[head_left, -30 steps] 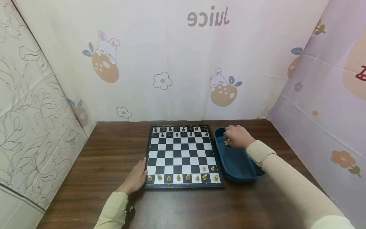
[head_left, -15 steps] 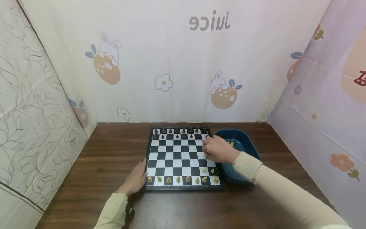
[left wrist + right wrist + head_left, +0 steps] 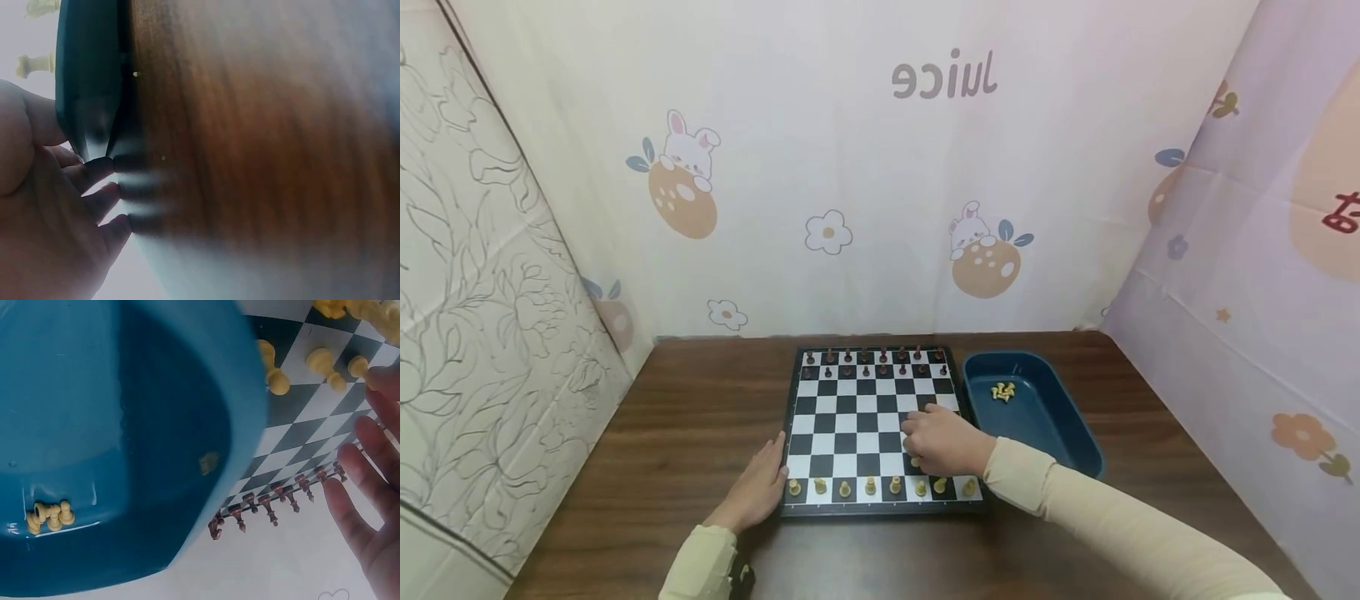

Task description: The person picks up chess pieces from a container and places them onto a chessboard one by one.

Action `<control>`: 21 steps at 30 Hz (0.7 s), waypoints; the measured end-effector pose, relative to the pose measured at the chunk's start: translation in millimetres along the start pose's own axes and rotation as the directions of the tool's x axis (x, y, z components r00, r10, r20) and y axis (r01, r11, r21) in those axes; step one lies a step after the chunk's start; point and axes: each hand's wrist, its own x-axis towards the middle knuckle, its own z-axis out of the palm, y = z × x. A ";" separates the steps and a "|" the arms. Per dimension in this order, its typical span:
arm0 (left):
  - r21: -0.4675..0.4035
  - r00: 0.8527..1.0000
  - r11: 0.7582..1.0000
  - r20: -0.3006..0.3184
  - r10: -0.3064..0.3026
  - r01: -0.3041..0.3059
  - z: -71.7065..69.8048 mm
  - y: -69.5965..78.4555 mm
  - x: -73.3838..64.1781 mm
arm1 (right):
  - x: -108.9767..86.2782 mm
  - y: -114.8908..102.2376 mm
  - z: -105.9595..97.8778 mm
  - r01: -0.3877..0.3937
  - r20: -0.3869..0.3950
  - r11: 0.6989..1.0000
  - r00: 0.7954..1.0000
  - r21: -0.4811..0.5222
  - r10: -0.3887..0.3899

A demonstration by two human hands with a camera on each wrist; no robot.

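A black-and-white chessboard (image 3: 845, 425) lies on the wooden table. My left hand (image 3: 751, 490) rests against its left edge with the fingers extended, touching the dark board side (image 3: 90, 62) in the left wrist view. Over the board's front right part, my right hand (image 3: 946, 442) pinches a pale yellow pawn (image 3: 358, 365) low over a square. Beside that pawn stand two more yellow pawns, one of them nearer (image 3: 326, 367). Yellow back-row pieces (image 3: 870, 485) line the near edge. Red-brown pieces (image 3: 865, 363) fill two rows at the far edge.
A blue tray (image 3: 1045, 429) stands against the board's right side, with several yellow pawns (image 3: 1002, 392) lying in it. A patterned curtain (image 3: 827, 167) hangs behind the table (image 3: 700, 400). The right forearm (image 3: 1105, 504) passes over the tray's near end.
My right hand has moved from inside the tray, leftward and toward me, over the board with a yellow pawn. The left hand stays at the board's edge. The head view has tilted up slightly.
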 end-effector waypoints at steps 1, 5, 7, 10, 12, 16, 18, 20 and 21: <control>-0.003 1.000 1.000 0.002 0.000 0.000 0.1 0.8 0.8 | -1.7 1.2 -0.7 -0.001 0.005 1.000 1.000 -0.001 0.001; -0.019 1.000 1.000 0.012 -0.019 0.019 0.0 2.3 1.6 | -9.6 11.6 -8.7 -0.041 0.011 0.999 0.999 0.025 0.040; -0.018 0.999 0.999 0.016 -0.033 0.033 0.0 1.7 1.6 | -14.9 21.7 -15.1 -0.075 0.008 0.996 0.997 0.037 0.075; -0.017 0.999 0.999 0.019 -0.037 0.037 0.4 0.6 2.4 | -24.0 45.1 -20.9 -0.154 -0.015 0.988 0.988 0.027 0.154; -0.018 0.999 0.999 0.020 -0.036 0.036 1.0 0.1 3.3 | -31.5 64.3 -20.4 -0.206 -0.037 0.979 0.978 0.002 0.206; -0.023 0.999 0.999 0.019 -0.041 0.041 1.0 -1.4 1.4 | -47.0 101.0 -9.6 -0.279 -0.075 0.960 0.958 -0.026 0.276; -0.020 0.999 0.999 0.018 -0.042 0.043 0.9 -2.3 0.0 | -54.5 116.4 0.0 -0.291 -0.076 0.956 0.954 -0.023 0.289; -0.021 0.999 0.999 0.014 -0.036 0.036 1.1 -2.3 -0.4 | -61.2 128.4 9.4 -0.294 -0.061 0.956 0.954 -0.022 0.292; -0.023 1.000 0.999 0.010 -0.029 0.030 1.4 -1.8 0.0 | -64.4 133.1 14.3 -0.293 -0.051 0.956 0.955 -0.027 0.291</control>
